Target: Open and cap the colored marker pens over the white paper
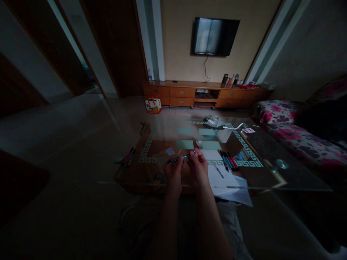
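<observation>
Over the near edge of the glass table, both hands meet at one slim pen with dark and blue parts. My left hand is closed around its left part, thumb on top. Its right end is pinched in the fingers of my right hand; the very tip there is too small to make out. White paper sheets lie just right of my right hand. On them rests a loose dark pen part. Beside it is a row of blue, black and red pens.
More red and blue pens lie at the table's left edge. A crumpled plastic bag and a red-and-white card are toward the back. A flowered sofa stands right; a gift bag sits by the TV cabinet.
</observation>
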Demonstrator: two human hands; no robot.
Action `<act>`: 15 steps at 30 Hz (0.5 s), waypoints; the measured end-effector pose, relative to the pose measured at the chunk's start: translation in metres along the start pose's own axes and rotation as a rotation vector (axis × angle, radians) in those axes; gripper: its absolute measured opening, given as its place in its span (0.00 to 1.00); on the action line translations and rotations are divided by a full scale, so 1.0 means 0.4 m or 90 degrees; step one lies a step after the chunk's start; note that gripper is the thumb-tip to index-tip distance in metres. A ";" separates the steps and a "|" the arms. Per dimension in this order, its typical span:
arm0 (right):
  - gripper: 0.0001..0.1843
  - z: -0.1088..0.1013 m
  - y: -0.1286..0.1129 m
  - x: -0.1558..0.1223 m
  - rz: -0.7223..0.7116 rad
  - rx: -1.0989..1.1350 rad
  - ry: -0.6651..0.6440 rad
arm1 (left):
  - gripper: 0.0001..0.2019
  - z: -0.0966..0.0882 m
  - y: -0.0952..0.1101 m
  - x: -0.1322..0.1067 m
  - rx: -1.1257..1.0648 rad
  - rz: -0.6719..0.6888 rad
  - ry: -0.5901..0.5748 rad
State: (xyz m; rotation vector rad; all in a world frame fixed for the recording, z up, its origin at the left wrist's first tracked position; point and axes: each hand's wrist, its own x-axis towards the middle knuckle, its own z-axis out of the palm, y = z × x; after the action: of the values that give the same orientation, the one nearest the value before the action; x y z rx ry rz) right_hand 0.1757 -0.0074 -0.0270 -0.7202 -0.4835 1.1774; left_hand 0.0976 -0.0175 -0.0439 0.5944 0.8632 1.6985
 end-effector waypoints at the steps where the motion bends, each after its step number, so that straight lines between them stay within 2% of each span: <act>1: 0.26 0.001 0.000 -0.001 -0.006 -0.001 0.003 | 0.17 0.001 0.000 0.000 0.000 -0.001 0.005; 7: 0.27 0.008 -0.012 -0.007 -0.015 0.012 -0.002 | 0.18 -0.003 -0.007 0.006 0.003 -0.015 0.032; 15: 0.25 0.007 -0.006 -0.003 -0.016 0.030 -0.002 | 0.18 -0.004 -0.009 0.004 0.008 -0.010 0.020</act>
State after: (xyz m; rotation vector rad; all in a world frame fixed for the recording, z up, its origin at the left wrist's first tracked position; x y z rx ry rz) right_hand 0.1749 -0.0081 -0.0232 -0.6705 -0.4652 1.1622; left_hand 0.0980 -0.0158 -0.0476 0.5702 0.8994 1.6929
